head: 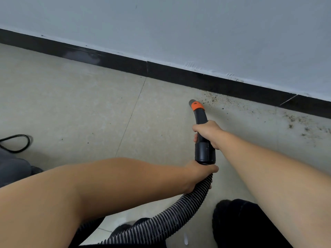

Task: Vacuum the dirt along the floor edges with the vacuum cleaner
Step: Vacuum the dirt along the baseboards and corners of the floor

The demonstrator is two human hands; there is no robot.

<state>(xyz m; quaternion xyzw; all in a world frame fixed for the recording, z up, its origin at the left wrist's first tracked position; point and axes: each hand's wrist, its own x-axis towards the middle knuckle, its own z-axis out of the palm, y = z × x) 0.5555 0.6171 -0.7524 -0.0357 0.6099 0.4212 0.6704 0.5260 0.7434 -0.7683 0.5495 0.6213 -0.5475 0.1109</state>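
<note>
Pale grey wall [197, 24] over a black skirting board [116, 59] — beige tiled floor [71, 104] below.

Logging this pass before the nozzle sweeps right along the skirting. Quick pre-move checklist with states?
1. Right hand grip on the black wand: ok, fingers wrapped round it.
2. Left hand grip on the ribbed hose just below the wand: ok.
3. Orange-collared nozzle at the dirt's left edge: ok.
4. Dirt left along the black skirting, to the right: not ok, uncleaned.
5. Suction on: cannot tell.
6. Black cable clear of the path: ok, far left.
</note>
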